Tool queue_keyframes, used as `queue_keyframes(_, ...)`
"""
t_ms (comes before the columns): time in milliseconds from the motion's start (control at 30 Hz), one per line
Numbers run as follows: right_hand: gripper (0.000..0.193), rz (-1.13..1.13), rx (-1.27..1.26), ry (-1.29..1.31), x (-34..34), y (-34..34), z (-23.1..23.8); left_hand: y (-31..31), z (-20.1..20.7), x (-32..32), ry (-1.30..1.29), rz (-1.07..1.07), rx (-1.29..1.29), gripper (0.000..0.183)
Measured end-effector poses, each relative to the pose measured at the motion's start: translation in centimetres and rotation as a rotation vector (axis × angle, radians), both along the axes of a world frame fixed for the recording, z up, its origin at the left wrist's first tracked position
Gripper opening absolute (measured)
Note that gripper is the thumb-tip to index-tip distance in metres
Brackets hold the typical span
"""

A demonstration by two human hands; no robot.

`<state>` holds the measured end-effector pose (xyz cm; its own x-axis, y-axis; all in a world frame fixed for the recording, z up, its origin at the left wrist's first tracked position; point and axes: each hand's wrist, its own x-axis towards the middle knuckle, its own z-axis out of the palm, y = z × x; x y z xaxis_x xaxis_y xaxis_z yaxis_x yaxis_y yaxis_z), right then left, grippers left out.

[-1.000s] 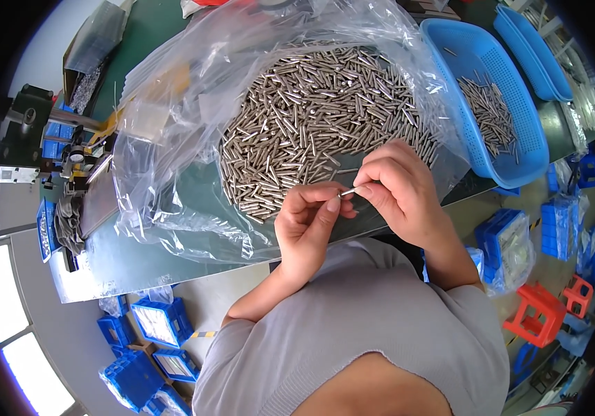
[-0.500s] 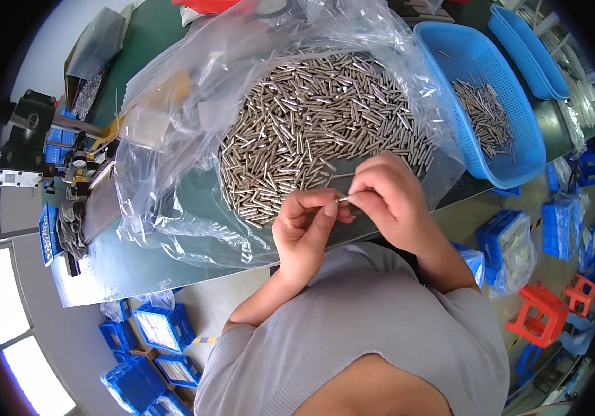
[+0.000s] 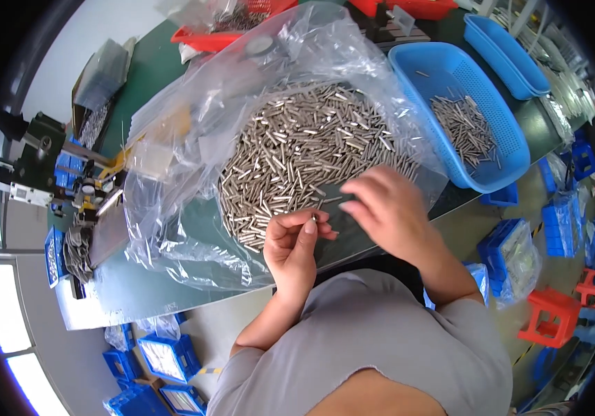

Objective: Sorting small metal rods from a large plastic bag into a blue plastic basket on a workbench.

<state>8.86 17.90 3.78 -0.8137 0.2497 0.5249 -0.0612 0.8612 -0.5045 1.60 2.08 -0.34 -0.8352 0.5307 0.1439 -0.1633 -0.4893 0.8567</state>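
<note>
My left hand is closed, thumb and forefinger pinching a small metal pin, of which only one end shows. To its right my right hand hovers over the table's near side, slightly blurred. Its thumb and forefinger are apart and nothing shows between them. Just beyond both hands, a large pile of short silvery metal pins lies on a clear plastic bag. A few loose pins lie at the pile's near edge, close to my left fingertips.
Right of the pile stands a blue plastic basket holding more pins, with another blue basket behind it. A red tray sits at the back. Metal machinery stands at the left. Red stools and blue crates are on the floor.
My right hand has come away from the pin and moved apart from my left hand, which keeps its pinch. The view has shifted, showing more of the table's back.
</note>
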Motion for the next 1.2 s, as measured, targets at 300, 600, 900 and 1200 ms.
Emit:
queue_keyframes(300, 0.014, 0.045, 0.34, -0.038, -2.3, -1.1, -3.9, 0.2, -0.3, 0.1, 0.018, 0.008, -0.004, 0.01)
queue_keyframes(600, 0.012, 0.125, 0.337, -0.034, -2.3, -1.5, -3.7, -0.2, -0.7, 0.1, 0.092, 0.019, -0.003, 0.008)
queue_keyframes(900, 0.008, 0.119, -0.552, 0.198, -0.4, -0.8, -2.2, 0.0, 0.1, 0.2, 0.041, 0.061, -0.052, 0.013)
queue_keyframes(1200, 0.006, 0.249, -0.724, 0.166, -0.6, -1.3, -2.3, 0.0, 0.0, -0.2, 0.01, -0.014, -0.019, 0.012)
